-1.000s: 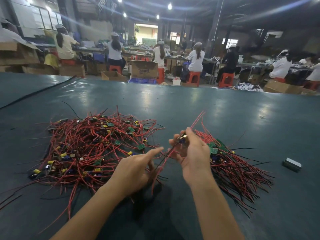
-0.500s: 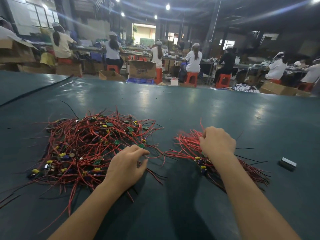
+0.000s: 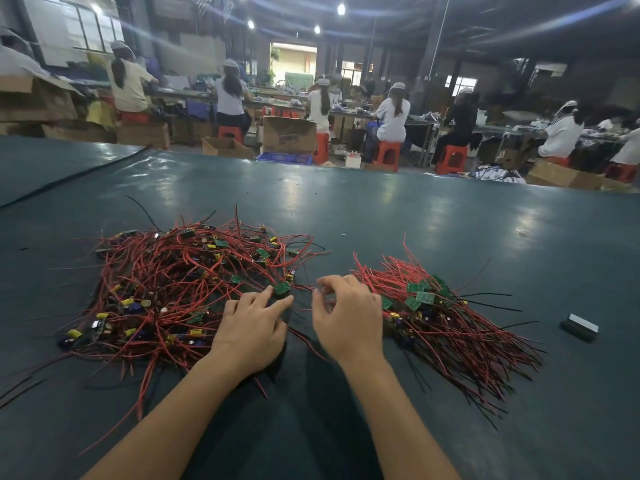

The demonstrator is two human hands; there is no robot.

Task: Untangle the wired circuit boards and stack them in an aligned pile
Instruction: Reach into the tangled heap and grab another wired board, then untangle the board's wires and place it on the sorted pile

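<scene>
A tangled heap of small green circuit boards with red and black wires (image 3: pixel 180 285) lies on the dark green table at the left. A tidier pile of boards with wires fanned out (image 3: pixel 436 306) lies at the right. My left hand (image 3: pixel 251 327) rests at the tangled heap's right edge, fingers stretched toward a green board (image 3: pixel 282 288). My right hand (image 3: pixel 348 311) hovers between the two piles, fingers loosely curled, holding nothing that I can see.
A small dark block with a pale top (image 3: pixel 580 327) lies on the table (image 3: pixel 381 216) at the right. Beyond the table's far edge, several seated people work at benches among cardboard boxes (image 3: pixel 289 135) and red stools.
My right hand set its wired board on the right pile, then came back left to the gap between the piles. My left hand slid forward toward a board at the heap's edge.
</scene>
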